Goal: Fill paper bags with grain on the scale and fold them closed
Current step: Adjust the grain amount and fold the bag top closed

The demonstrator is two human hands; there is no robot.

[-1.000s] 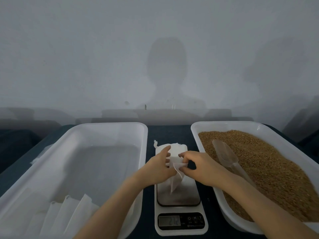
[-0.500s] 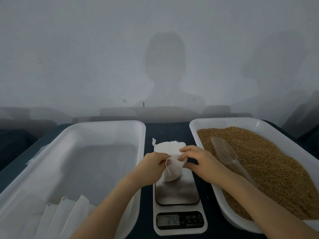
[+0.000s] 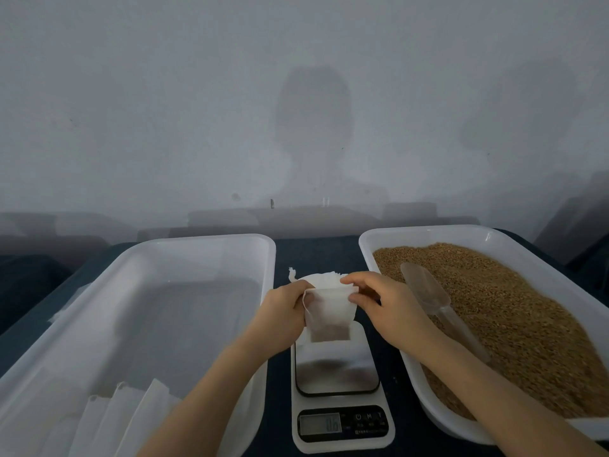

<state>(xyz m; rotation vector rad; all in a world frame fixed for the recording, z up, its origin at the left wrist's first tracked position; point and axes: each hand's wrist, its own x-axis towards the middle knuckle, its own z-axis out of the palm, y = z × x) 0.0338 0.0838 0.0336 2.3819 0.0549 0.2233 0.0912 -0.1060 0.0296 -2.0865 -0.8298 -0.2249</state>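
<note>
The fingers [image 3: 301, 288] of the left hand [image 3: 283, 313] pinched the left top edge of the paper bag [image 3: 329, 313]. The right hand [image 3: 392, 305] pinched the right top corner between thumb and forefinger, so the two hands held the mouth of the bag narrow. The bag hung upright over the far end of the scale [image 3: 336, 367], and a dark portion of grain [image 3: 329, 334] showed through its lower part. I could not tell whether its bottom touched the plate. The step in hand seemed to be the closing fold. To do it well, I think, the grain should settle first, the two pinches should be level, and the fold should be pressed flat across the whole width, so that nothing spills.

Nearest, the display [image 3: 319, 423] showed digits too blurred to read. Flat empty bags [image 3: 131, 413] lay in the near corner of the left tub [image 3: 204, 240]. The right tub [image 3: 428, 229] held loose grain [image 3: 510, 308] with a clear scoop [image 3: 425, 288] lying on it. Just behind the held bag was a small white stack of paper [image 3: 324, 278]. Everything stood on a dark cloth [image 3: 316, 252], and beyond it was a plain grey wall [image 3: 164, 94] with a person's shadow on it.
</note>
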